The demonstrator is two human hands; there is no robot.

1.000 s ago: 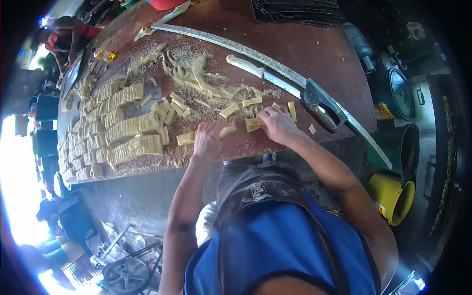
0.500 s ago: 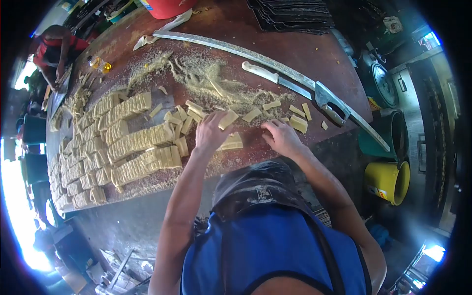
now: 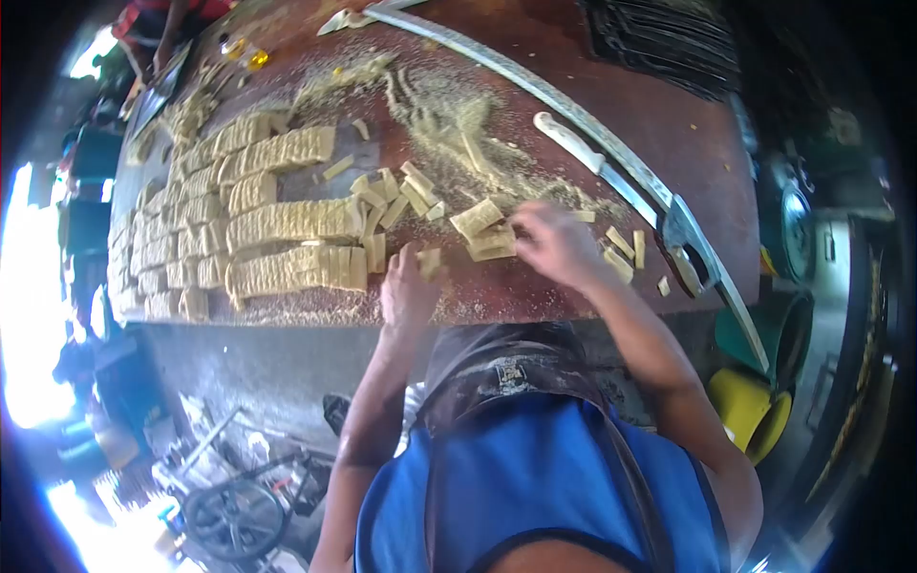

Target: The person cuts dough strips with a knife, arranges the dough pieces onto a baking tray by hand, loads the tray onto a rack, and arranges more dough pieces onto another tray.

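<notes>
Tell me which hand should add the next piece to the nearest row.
Probably the left hand: it is close to that row's end, with a piece at its fingers. The right hand is farther off, beside other pieces.

Right hand was motion-blurred; fingertips smeared, so contact with the pale pieces couldn't be confirmed. Left hand was blurred too. Small piece at its fingers was smeared, grip unreadable. Co-worker was cut off by the top edge, head out of frame. Top edge also clipped the black sheet stack and pale cloth. Apron print was too small to read. Yellow bucket was partly hidden by the right arm. Far-left background was washed out by glare, details lost.
</notes>
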